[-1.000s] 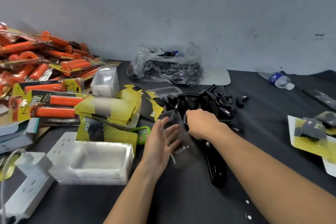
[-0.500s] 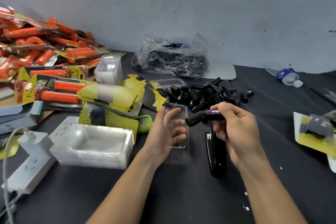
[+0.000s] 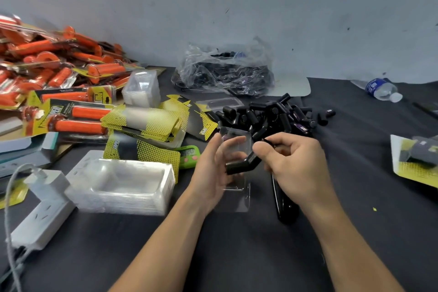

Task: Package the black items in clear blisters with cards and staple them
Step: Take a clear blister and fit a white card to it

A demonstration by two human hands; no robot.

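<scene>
Scuffed grey wall (image 3: 260, 7) behind dark table (image 3: 355, 232)

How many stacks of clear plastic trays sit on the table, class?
2. The wide stack lies front left, beside the white power strip; the narrow stack stands farther back, by the orange packages. More may hide under the yellow cards.

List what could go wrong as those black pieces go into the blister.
1. The right hand pinches two black pieces that sit at an angle to each other; they may jam at the opening, or one may drop.
2. The left hand alone holds the thin blister; a push could buckle it or knock it loose.
</scene>
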